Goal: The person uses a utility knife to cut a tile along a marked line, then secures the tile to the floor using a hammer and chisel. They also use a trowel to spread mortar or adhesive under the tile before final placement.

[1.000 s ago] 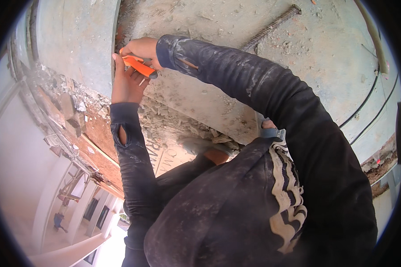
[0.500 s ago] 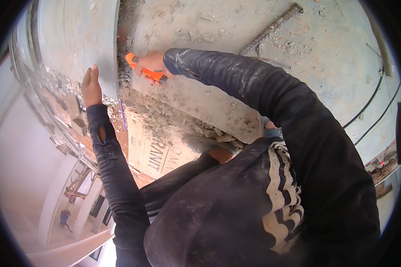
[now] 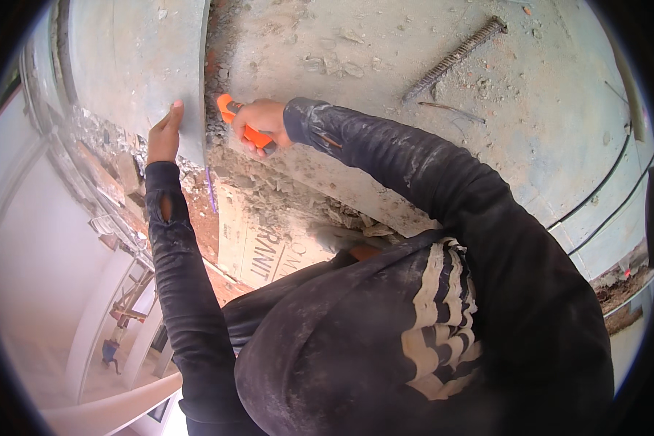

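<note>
My right hand is wrapped round an orange tool with dark parts, beside the exposed edge of a grey board and a gap of rubble. My left hand lies on that board a little left of its edge, its fingers stretched out and holding nothing. A thin purple strip shows below the board's lower corner.
A ribbed steel bar and thin wire lie on the dusty slab. Printed cardboard and rubble are by my legs. A person is far off by a frame at the lower left.
My left hand has let go of the orange tool and moved left onto the board. My right hand, still holding the tool, has moved down and slightly right.
</note>
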`<state>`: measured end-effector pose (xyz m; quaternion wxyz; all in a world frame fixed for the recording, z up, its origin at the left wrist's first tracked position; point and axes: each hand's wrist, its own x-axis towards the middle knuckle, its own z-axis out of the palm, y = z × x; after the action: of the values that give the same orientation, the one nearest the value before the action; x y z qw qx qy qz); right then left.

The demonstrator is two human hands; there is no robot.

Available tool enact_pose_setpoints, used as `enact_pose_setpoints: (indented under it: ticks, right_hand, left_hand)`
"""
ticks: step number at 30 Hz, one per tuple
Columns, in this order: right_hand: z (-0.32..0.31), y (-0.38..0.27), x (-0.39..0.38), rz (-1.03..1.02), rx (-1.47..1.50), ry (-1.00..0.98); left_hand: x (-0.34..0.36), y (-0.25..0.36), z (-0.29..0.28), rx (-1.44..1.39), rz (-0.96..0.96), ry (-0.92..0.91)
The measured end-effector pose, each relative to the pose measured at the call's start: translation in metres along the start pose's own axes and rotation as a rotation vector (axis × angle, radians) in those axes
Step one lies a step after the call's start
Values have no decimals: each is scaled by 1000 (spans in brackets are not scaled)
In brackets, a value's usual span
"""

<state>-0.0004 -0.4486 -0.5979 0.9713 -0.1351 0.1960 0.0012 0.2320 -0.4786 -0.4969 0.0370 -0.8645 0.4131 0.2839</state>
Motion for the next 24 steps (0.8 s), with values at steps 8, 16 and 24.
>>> enact_pose_setpoints:
  ticks: [8,16,24]
  right_hand:
    - [17,4,-5,-87,-190,223]
    - [30,-1,-15,-138,-822,522]
    - [1,16,-1,-40,153,-19]
  left_hand:
    - [-7,-4,-4,-68,-31,2]
    - [-26,-1,6,14,79,-29]
    - [-25,6,3,-59,66,-96]
